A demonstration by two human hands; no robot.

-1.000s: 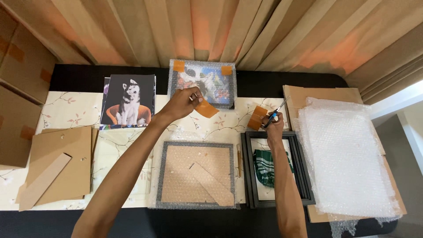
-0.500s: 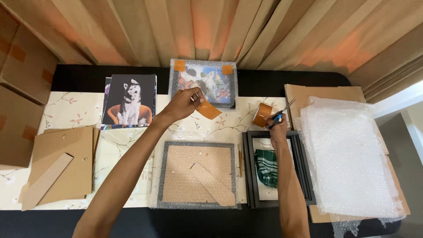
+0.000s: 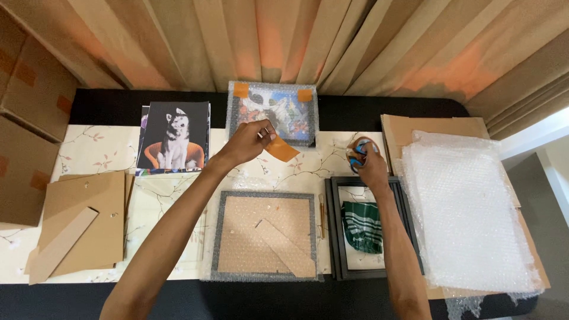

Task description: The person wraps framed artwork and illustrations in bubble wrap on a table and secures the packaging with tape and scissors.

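Observation:
My left hand (image 3: 248, 143) pinches a short strip of tan tape (image 3: 283, 150) just below a bubble-wrapped picture (image 3: 274, 112), which has two tan tape pieces on its top edge. My right hand (image 3: 372, 169) grips blue-handled scissors (image 3: 357, 160) and rests against a roll of tan tape (image 3: 359, 146) on the table. Under my arms lie a grey frame (image 3: 265, 237), face down in bubble wrap, and a black frame (image 3: 335, 228) holding a green striped picture.
A dog print (image 3: 173, 136) lies at the back left. Cardboard backing boards (image 3: 77, 222) sit at the left, next to cardboard boxes (image 3: 24, 118). Bubble wrap sheets (image 3: 468, 213) on cardboard fill the right. A curtain hangs behind the table.
My right hand has brought the scissors down against the tape roll. My left hand keeps the tape strip in about the same place.

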